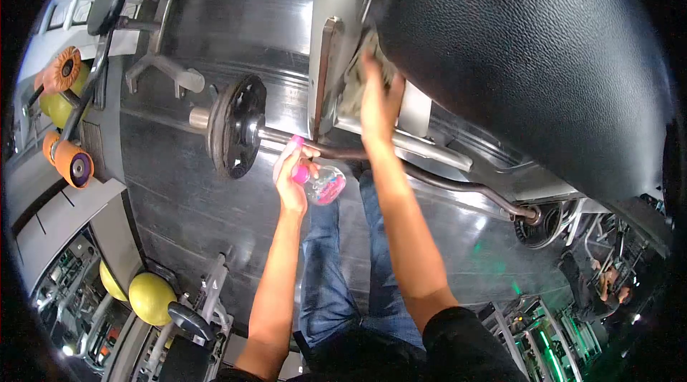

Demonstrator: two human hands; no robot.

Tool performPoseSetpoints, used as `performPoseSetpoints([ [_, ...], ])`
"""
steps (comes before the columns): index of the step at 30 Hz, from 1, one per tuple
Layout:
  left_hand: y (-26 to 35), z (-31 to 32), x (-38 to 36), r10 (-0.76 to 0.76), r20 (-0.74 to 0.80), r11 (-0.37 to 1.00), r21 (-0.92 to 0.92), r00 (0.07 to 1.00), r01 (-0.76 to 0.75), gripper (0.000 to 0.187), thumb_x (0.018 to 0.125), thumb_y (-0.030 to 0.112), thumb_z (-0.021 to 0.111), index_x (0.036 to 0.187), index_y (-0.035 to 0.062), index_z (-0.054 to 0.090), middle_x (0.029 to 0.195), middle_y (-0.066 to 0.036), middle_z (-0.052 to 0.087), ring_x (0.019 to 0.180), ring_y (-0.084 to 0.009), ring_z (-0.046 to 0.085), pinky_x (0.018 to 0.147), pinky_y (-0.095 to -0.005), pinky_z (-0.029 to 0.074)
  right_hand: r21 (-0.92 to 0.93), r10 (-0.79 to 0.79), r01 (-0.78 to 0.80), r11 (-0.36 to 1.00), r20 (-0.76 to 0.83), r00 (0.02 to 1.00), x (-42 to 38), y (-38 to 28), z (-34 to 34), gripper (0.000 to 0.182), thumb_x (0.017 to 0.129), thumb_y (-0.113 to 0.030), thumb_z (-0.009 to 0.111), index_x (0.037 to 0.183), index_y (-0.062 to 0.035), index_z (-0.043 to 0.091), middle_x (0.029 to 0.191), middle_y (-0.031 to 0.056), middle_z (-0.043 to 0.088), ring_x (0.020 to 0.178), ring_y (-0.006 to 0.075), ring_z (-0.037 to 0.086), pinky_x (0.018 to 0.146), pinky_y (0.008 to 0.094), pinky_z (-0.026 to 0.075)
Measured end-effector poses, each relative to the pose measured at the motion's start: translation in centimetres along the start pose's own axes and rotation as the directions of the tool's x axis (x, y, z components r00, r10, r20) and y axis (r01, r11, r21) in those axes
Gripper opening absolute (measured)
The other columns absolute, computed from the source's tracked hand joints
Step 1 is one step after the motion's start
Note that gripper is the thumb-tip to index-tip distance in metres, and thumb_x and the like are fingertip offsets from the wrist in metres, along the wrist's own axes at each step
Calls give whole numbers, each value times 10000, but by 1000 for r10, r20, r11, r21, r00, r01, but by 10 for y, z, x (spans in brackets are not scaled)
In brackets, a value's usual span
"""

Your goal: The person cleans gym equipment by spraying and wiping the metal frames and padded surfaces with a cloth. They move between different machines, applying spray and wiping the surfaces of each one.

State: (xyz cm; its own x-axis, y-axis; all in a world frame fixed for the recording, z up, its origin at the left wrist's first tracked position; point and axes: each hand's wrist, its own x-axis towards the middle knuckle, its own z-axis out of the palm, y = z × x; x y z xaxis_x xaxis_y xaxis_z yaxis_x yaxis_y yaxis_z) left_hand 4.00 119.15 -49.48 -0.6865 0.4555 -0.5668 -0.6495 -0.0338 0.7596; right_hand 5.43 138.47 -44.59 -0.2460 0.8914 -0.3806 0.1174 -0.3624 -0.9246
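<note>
My left hand [292,171] is wrapped round the pink neck of a clear spray bottle [327,186], near the curved barbell [343,152]. Farther up, my right hand [381,99] is slightly blurred and lies over a pale cloth [354,85] against the grey metal frame [326,38] of a gym machine. Its fingers look partly spread, and part of the cloth is hidden beneath them. A black weight plate [240,126] sits on the bar's left end, and another plate [538,226] on its right end.
A large black padded seat [529,60] fills the upper right, close to my right hand. At the left are orange rollers [74,164], a yellow ball [152,297] and a mirror. Another person [608,285] is at the far right. My legs are below the bar.
</note>
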Motion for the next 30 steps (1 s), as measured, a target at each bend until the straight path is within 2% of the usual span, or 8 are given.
performPoseSetpoints([
  [6,23,-11,-35,42,-61,999,-9,997,-42,350,970,341,481,914,14,591,926,-139,615,570,-191,525,683,-358,491,-313,-203,164,935,-96,975,-40,133,3,416,973,-363,552,1193,-16,613,1221,262,609,1135,420,579,951,466,433],
  [8,32,-17,-44,60,-37,998,5,998,-60,352,969,347,479,915,18,592,924,-135,614,567,-187,521,696,-362,492,-496,276,-269,826,-60,959,-22,105,2,421,974,-348,548,1208,-2,597,1182,261,634,1065,427,615,897,481,460],
  [16,51,-33,-73,69,-40,995,78,997,-66,366,952,378,495,936,25,593,925,-130,613,577,-177,520,714,-361,488,-148,-178,175,973,-6,984,-43,47,5,394,962,-287,562,1212,17,575,1208,282,590,1167,400,554,982,445,412],
  [19,55,-34,-86,59,-51,997,60,997,-56,368,945,386,500,942,29,590,930,-129,610,580,-175,521,714,-358,481,-705,266,-98,703,132,955,-31,102,-13,462,935,-390,570,1158,12,621,1089,298,648,1036,463,613,915,509,469],
  [24,55,-33,-105,57,-35,997,45,998,-55,352,938,374,505,938,33,591,928,-125,610,577,-176,522,713,-357,478,-586,185,-12,810,236,954,27,151,-21,441,918,-351,554,1133,21,652,1106,250,679,1085,388,624,898,427,457],
  [26,58,-29,-113,46,-36,997,59,998,-44,344,932,368,511,926,35,595,914,-123,615,584,-179,531,716,-357,477,-566,-112,210,797,204,973,24,136,-10,521,923,-477,552,963,23,691,1024,283,670,976,472,631,833,503,481],
  [28,63,-27,-121,63,-27,996,59,998,-62,336,926,363,518,917,37,600,902,-122,621,589,-182,540,717,-355,478,-433,57,-77,898,-60,997,6,75,1,517,923,-448,568,961,55,682,993,299,671,956,477,634,846,484,485],
  [30,66,-24,-126,72,-47,997,-5,996,-72,320,908,318,549,907,3,604,895,-152,636,582,-189,562,649,-312,487,-353,225,-194,915,50,973,-15,39,-11,603,887,-496,614,1129,55,642,1043,266,692,1006,407,665,900,461,480],
])
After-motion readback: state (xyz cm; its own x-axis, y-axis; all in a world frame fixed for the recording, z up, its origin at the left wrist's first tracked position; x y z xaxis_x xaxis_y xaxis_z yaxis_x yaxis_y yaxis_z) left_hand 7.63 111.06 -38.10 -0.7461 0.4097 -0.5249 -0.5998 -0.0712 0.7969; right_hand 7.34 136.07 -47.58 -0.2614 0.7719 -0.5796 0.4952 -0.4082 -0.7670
